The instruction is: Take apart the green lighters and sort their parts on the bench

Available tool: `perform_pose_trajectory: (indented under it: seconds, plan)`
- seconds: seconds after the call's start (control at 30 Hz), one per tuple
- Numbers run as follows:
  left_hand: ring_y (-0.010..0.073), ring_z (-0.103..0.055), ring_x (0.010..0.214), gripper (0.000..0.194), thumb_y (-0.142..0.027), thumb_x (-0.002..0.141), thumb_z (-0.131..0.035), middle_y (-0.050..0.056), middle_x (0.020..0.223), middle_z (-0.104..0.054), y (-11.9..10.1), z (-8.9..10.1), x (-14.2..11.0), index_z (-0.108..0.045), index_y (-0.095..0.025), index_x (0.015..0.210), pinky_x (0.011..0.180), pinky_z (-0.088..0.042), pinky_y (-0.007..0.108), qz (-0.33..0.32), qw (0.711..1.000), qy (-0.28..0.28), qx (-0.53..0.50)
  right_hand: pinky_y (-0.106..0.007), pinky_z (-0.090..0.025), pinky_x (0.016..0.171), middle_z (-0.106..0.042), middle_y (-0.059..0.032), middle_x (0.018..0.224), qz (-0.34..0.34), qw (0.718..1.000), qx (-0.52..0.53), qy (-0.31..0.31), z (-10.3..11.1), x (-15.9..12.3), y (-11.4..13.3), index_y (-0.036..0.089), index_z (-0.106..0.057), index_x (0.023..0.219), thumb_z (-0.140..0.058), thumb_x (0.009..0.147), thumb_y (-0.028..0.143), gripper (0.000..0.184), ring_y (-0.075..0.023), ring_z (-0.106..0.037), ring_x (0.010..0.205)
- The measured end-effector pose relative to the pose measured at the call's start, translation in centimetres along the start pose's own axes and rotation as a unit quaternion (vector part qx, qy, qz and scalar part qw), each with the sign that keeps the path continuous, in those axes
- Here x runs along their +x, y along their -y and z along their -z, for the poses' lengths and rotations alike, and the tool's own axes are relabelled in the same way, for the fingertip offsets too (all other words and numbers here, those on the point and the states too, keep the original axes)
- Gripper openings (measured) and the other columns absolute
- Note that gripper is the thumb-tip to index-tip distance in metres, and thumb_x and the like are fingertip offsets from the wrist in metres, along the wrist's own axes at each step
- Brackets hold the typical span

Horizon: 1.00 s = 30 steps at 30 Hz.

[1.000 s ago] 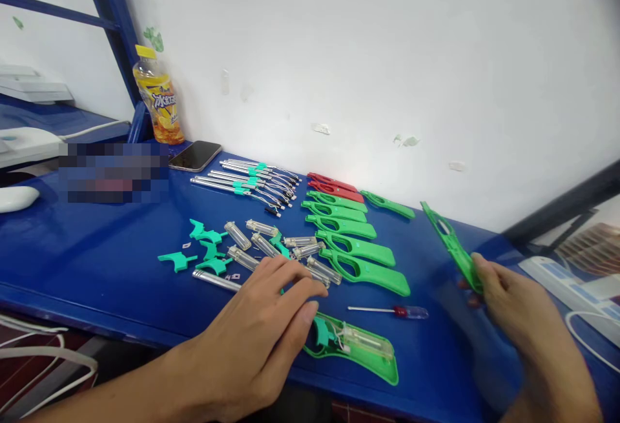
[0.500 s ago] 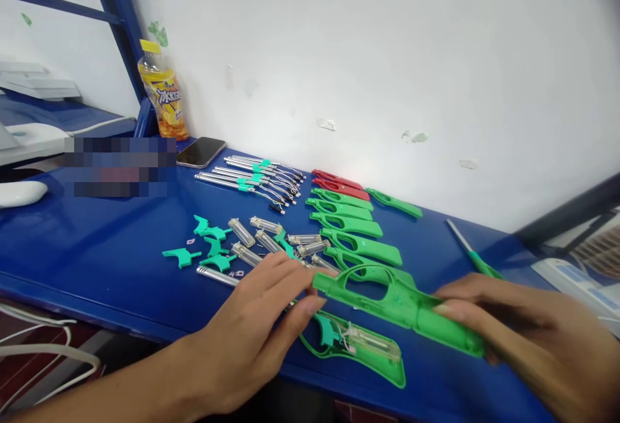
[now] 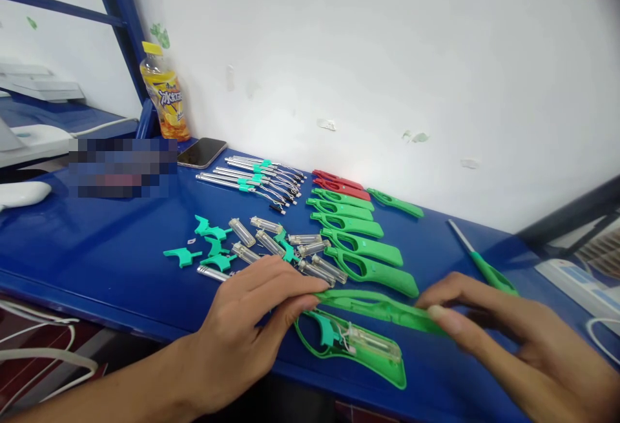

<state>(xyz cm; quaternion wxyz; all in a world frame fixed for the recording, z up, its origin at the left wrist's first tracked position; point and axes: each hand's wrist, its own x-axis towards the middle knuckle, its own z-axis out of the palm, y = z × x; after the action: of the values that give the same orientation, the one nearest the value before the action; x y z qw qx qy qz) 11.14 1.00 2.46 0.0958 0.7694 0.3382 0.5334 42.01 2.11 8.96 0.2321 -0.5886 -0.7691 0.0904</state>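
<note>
Above the table's front edge, a green lighter shell half is held nearly level and edge-on. My left hand pinches its narrow front end between thumb and fingers. Its wide rear end is gripped by my right hand. Just below lies the other green shell half, inner side up. Inside that lower half sit a teal trigger, a clear fuel tank and thin wires. My left fingers partly hide its front end and a metal lighter tube.
Behind my hands are clear tanks, teal triggers, wired metal tubes and a row of green shells with red ones. An assembled lighter lies right. A phone and bottle stand by the wall.
The held shell half has tipped from showing its trigger opening to nearly edge-on, and come lower over the filled half. My right hand has moved slightly left and turned with it.
</note>
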Motion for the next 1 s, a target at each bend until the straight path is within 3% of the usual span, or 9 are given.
perform_pose_trajectory:
  seconds: [0.1,0.17,0.23,0.4,0.53,0.6,0.83,1.0]
  plan:
    - [0.0149,-0.075,0.085,0.025,-0.009,0.112,-0.060,0.002,0.097,-0.081,0.0,0.1,0.0,-0.075,-0.025,0.125,0.075,-0.061,0.025,0.000,1.000,-0.008,-0.002,-0.024,-0.067,0.086,-0.087,-0.0001,0.112,0.012,0.994,0.040,0.104,-0.7,-0.6,-1.0,0.038,-0.086,0.107,-0.065,0.102,0.068,0.037,-0.0246,-0.083,0.102]
    - [0.0146,-0.075,0.087,0.028,-0.006,0.111,-0.060,0.001,0.100,-0.080,0.1,0.1,0.0,-0.075,-0.025,0.125,0.078,-0.061,0.026,0.002,1.000,-0.006,-0.007,-0.028,-0.066,0.097,-0.087,0.0009,0.120,0.003,0.994,0.038,0.104,-1.2,-1.3,-1.9,0.042,-0.086,0.121,-0.069,0.100,0.068,0.036,-0.0256,-0.083,0.110]
    - [0.0141,-0.074,0.088,0.030,-0.005,0.110,-0.061,0.001,0.101,-0.080,0.2,-0.1,0.0,-0.075,-0.025,0.126,0.080,-0.061,0.025,0.004,1.000,0.003,-0.012,-0.030,-0.067,0.097,-0.087,0.0010,0.119,0.003,0.995,0.037,0.095,-1.5,-1.8,-2.4,0.046,-0.084,0.129,-0.073,0.097,0.069,0.042,-0.0264,-0.083,0.108]
    - [0.0146,-0.074,0.100,0.034,-0.002,0.108,-0.060,0.002,0.112,-0.079,0.0,-0.4,0.1,-0.071,-0.023,0.132,0.091,-0.059,0.028,-0.005,1.000,0.028,0.005,-0.028,-0.068,0.081,-0.088,-0.0019,0.108,0.017,0.991,0.071,0.111,-1.5,-1.4,-0.9,0.039,-0.090,0.112,-0.085,0.087,0.066,0.037,-0.0268,-0.085,0.095]
    - [0.0191,-0.071,0.102,0.040,-0.003,0.101,-0.055,0.005,0.114,-0.076,-0.5,-0.3,-0.2,-0.067,-0.023,0.134,0.097,-0.058,0.037,0.000,0.998,0.054,0.012,-0.024,-0.063,0.067,-0.085,0.0013,0.095,0.034,0.982,0.071,0.174,-1.4,-0.7,0.9,0.034,-0.085,0.100,-0.083,0.087,0.040,0.014,-0.0225,-0.082,0.084]
    - [0.0223,-0.070,0.104,0.042,-0.006,0.099,-0.053,0.006,0.117,-0.075,-0.6,-0.2,-0.4,-0.064,-0.023,0.136,0.102,-0.055,0.045,-0.001,0.997,0.070,0.021,-0.024,-0.059,0.062,-0.084,0.0027,0.094,0.031,0.977,0.046,0.205,-1.6,-0.5,1.4,0.034,-0.082,0.098,-0.079,0.087,0.031,0.012,-0.0216,-0.081,0.082]
    - [0.0315,-0.066,0.109,0.033,-0.024,0.099,-0.062,0.010,0.122,-0.072,-0.8,-0.2,-0.6,-0.065,-0.022,0.131,0.103,-0.050,0.055,0.016,0.989,0.134,0.069,-0.032,-0.062,0.070,-0.082,0.0043,0.094,0.042,0.979,-0.016,0.197,-3.3,-0.3,2.7,0.036,-0.078,0.096,-0.085,0.084,0.026,0.018,-0.0232,-0.081,0.081]
    - [0.0338,-0.064,0.107,0.036,-0.040,0.100,-0.073,0.010,0.117,-0.069,-0.4,-0.8,-0.9,-0.066,-0.021,0.129,0.103,-0.047,0.060,0.023,0.978,0.186,0.093,-0.039,-0.066,0.072,-0.083,0.0004,0.098,0.041,0.977,-0.062,0.199,-3.8,-0.1,3.5,0.034,-0.079,0.100,-0.090,0.078,0.021,0.027,-0.0304,-0.084,0.089]
